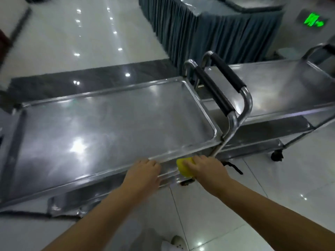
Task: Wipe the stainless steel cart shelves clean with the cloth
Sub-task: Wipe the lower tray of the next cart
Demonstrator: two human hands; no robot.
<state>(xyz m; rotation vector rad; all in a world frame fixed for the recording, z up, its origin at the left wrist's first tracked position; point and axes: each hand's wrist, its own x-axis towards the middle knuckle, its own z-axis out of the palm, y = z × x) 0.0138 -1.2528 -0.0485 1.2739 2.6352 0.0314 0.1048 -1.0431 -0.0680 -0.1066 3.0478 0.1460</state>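
Note:
A stainless steel cart stands in front of me, its shiny top shelf (101, 127) filling the middle of the view. My left hand (143, 172) rests on the near rim of that shelf, with its fingers curled over the edge. My right hand (204, 168) holds a yellow cloth (183, 167) just below the near right corner of the shelf, against the lower edge of the cart. The cart's black-padded handle (212, 91) rises at its right end.
A second steel cart (282, 91) stands close on the right, its handle next to the first cart's handle. A table with a grey-blue pleated skirt (208, 31) is behind. Glossy white floor tiles surround the carts; my shoe (177, 241) shows at the bottom.

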